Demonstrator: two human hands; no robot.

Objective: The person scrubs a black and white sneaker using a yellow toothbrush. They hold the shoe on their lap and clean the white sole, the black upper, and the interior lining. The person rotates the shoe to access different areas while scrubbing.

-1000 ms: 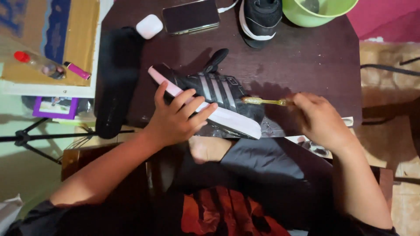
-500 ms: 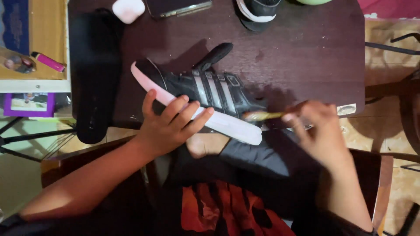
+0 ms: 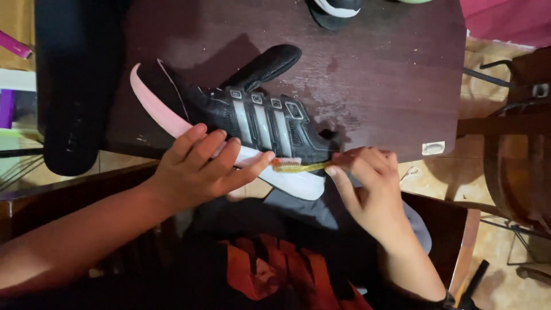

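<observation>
Black sneaker [image 3: 252,117] with white stripes is lain on its side at the near edge of the dark table [image 3: 396,69], pinned by the left hand [image 3: 201,169] closed over its pale sole. A yellow toothbrush [image 3: 295,166] is pinched in the right hand [image 3: 367,189], bristles against the sole edge. Scrubbing is judged under way; short strokes along the rim are called for next.

a small pale rectangular sticker [image 3: 433,148] sits on the dark table's [image 3: 396,69] near edge, just beyond the right hand [image 3: 370,192], to its right; no packages, signs or screens show.
</observation>
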